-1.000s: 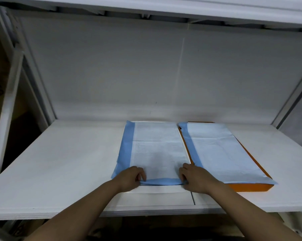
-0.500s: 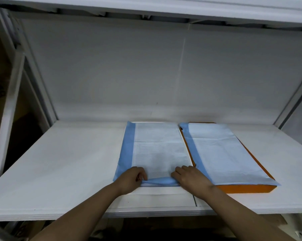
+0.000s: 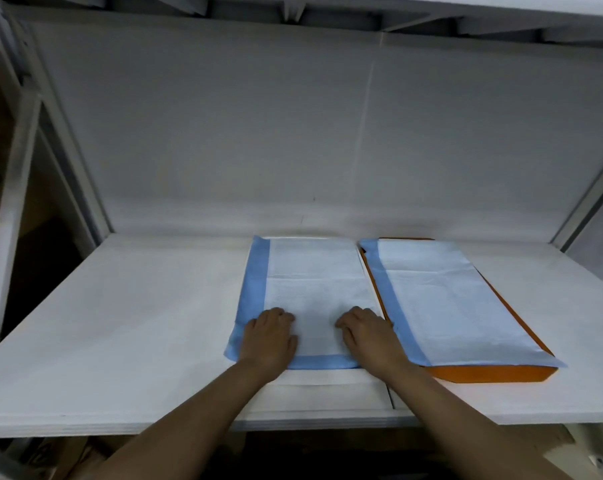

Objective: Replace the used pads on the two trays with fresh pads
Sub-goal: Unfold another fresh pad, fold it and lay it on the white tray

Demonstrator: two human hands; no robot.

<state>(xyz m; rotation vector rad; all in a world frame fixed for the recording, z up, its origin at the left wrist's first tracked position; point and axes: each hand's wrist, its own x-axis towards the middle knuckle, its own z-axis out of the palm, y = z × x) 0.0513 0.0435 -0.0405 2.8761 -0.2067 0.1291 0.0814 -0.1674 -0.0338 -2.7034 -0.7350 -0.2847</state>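
The left pad (image 3: 314, 289) looked like soft matt paper with a smooth blue border; the orange tray (image 3: 483, 374) looked like smooth plastic; the shelf (image 3: 120, 323) was matt white.

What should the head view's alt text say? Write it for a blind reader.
Left hand and right hand press flat on the left pad on a white shelf. Beside it, the right pad covers an orange tray.

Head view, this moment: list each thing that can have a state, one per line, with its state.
left pad: spread flat, both hands on its near end
right pad: spread flat on the orange tray
orange tray: covered, near edge showing
white tray: under the left pad, near edge showing
left hand: palm down, pressing the left pad
right hand: palm down, pressing the left pad
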